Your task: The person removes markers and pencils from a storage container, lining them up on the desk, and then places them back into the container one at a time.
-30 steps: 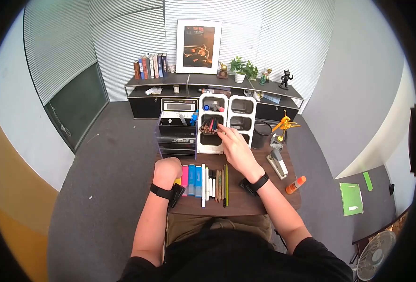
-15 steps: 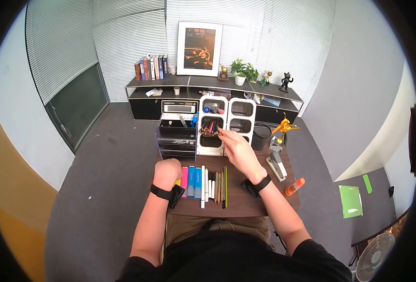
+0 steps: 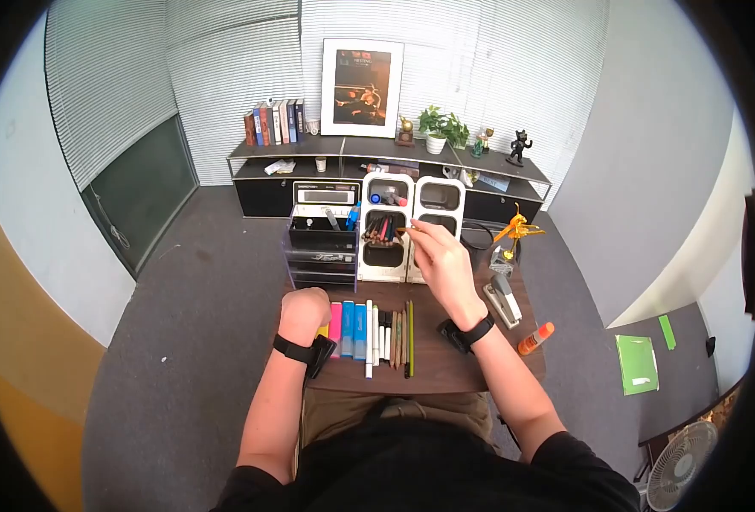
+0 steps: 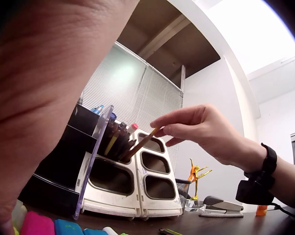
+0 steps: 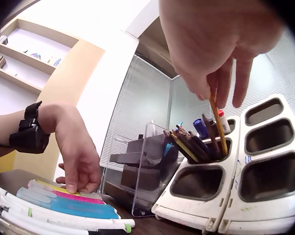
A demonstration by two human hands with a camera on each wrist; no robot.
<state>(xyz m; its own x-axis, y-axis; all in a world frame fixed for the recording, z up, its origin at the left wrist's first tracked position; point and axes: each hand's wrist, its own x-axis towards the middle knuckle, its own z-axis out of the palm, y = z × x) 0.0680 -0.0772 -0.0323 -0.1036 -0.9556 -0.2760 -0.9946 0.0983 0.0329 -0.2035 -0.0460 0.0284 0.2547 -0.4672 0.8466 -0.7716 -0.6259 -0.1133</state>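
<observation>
My right hand (image 3: pixel 446 271) is above the white pen organizer (image 3: pixel 383 276), pinching a yellow-brown pencil (image 5: pixel 219 125) between thumb and fingers. The pencil's lower end is inside the middle compartment of the left column, beside a bunch of dark and coloured pencils (image 3: pixel 379 229). My left hand (image 3: pixel 307 309) rests at the left end of the row on the table, fingertips on a yellow highlighter (image 5: pixel 54 187). To its right lie a pink highlighter (image 3: pixel 336 328), two blue ones (image 3: pixel 354 333), white markers (image 3: pixel 369 346), several pencils (image 3: pixel 398 341) and a green pencil (image 3: pixel 411 328).
A clear-sided black drawer unit (image 3: pixel 320 256) stands left of the organizer. On the right of the table are a stapler (image 3: pixel 503 300), an orange glue stick (image 3: pixel 536 338), a black mesh cup (image 3: pixel 473 254) and a golden figurine (image 3: pixel 518 226). A cabinet (image 3: pixel 262 195) stands behind.
My right hand has moved slightly up and right from the pencil bunch, and the pinched pencil now shows apart from the others. My left hand has stayed in place.
</observation>
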